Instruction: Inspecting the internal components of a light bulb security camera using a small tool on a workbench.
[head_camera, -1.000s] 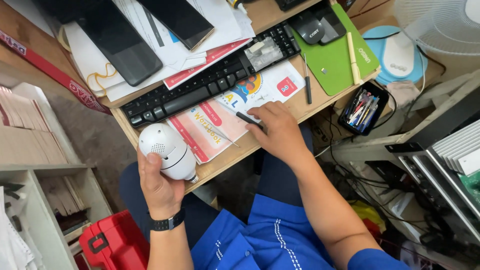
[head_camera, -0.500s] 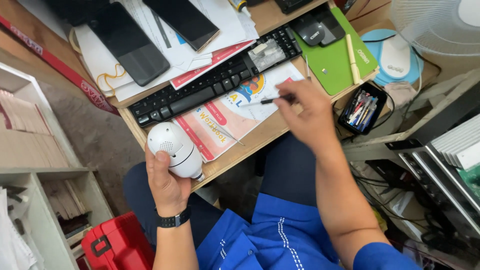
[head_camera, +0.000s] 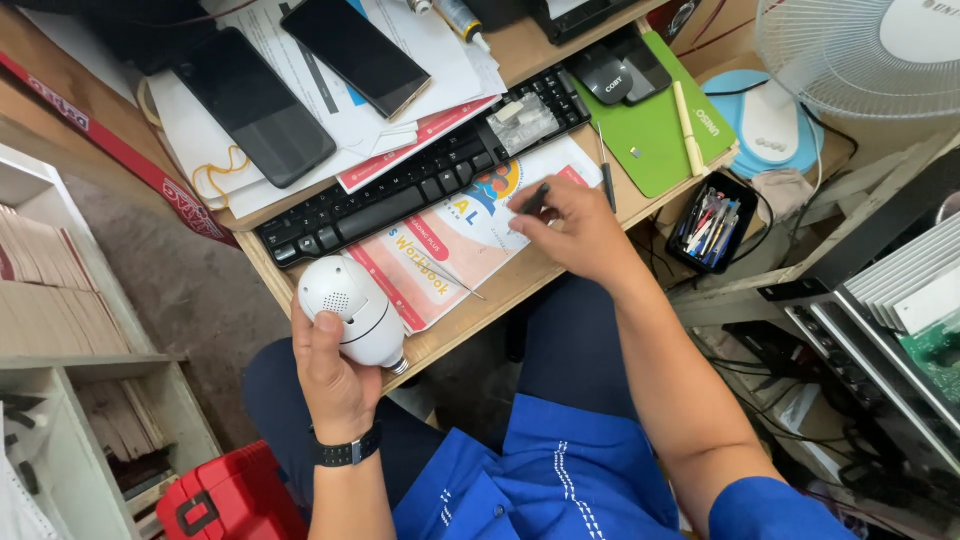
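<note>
Shifting only slightly, the left hand is still gripping the white bulb-shaped camera at the desk's front edge, thumb on its dome. Further right, the right hand is drawing back over the workbook, now pinching a slim dark tool it was reaching for earlier, so the tool looks ready for the camera.

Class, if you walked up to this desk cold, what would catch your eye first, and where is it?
First, the white bulb-shaped camera gripped in the left hand at the desk's near edge. Next, the right hand pinching a small dark tool over the colourful workbook, in front of the black keyboard.
</note>
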